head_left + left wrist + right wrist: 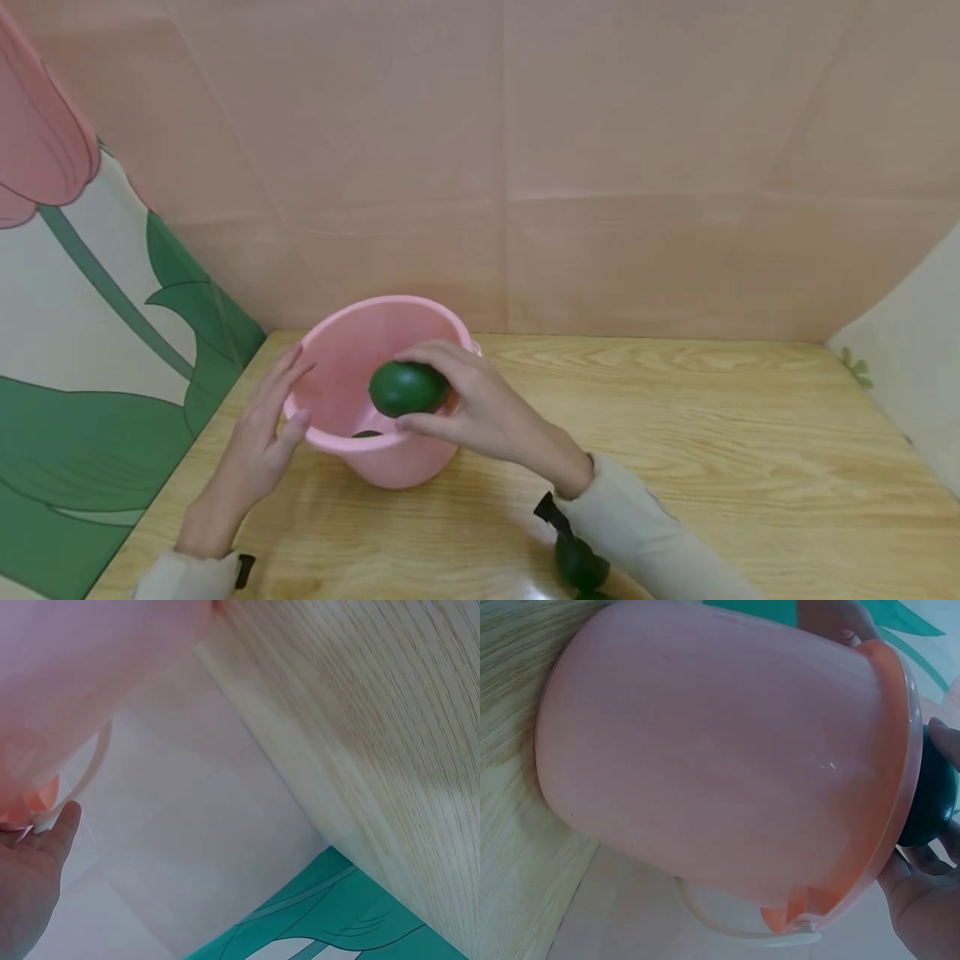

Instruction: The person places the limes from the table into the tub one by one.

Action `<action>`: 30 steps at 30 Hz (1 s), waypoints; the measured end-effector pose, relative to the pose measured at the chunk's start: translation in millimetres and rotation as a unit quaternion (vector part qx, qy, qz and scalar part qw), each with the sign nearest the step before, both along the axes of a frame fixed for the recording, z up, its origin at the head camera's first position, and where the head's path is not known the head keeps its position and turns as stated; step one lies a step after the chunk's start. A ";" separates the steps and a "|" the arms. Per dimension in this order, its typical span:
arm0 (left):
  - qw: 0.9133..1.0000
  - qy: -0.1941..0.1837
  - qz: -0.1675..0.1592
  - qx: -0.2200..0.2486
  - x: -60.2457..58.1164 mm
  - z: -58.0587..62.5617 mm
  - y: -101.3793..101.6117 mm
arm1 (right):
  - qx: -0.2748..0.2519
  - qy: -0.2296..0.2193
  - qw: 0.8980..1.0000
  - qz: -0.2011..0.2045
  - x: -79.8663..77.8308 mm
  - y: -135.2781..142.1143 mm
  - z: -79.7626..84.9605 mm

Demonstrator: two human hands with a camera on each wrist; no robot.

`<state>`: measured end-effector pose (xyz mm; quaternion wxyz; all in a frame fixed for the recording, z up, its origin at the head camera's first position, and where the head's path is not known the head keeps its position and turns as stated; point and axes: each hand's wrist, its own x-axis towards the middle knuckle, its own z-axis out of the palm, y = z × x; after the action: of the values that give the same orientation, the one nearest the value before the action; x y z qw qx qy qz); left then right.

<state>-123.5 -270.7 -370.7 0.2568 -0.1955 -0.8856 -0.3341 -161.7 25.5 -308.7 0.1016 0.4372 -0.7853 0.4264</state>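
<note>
A pink bucket (401,462) stands on the wooden table, its mouth up. My right hand (468,400) grips a smooth, dark green avocado (407,388) between thumb and fingers, over the bucket's mouth near the right rim. In the right wrist view, the avocado (930,791) shows just beyond the rim, partly covered by fingers. My left hand (262,437) rests at the bucket's left rim with fingers extended. Inside the bucket, a small dark green piece of something (367,434) shows above the near rim; the rest is hidden.
Another dark green avocado (581,564) lies on the table (712,442) near the front, beside my right sleeve, with more green at the frame's bottom edge. A pale handle (742,935) hangs on the bucket. Behind the table rises a pinkish wall covering (600,167).
</note>
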 end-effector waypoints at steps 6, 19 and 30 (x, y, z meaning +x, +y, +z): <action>1.000 -0.002 0.002 0.001 0.2 0.8 -0.7 | 0.014 -0.012 1.000 -0.004 -2.9 -4.1 2.2; 1.000 -0.005 0.003 0.003 -0.4 1.0 -0.6 | 0.102 -0.059 0.993 -0.011 -4.4 -11.0 4.7; 1.000 -0.028 0.002 0.008 -1.0 3.2 0.0 | 0.167 -0.050 0.984 -0.030 -3.3 -15.6 6.5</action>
<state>-124.5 -270.7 -367.6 0.2338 -0.1823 -0.8903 -0.3457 -165.1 9.9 -302.2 0.0005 0.4020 -0.8623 0.3079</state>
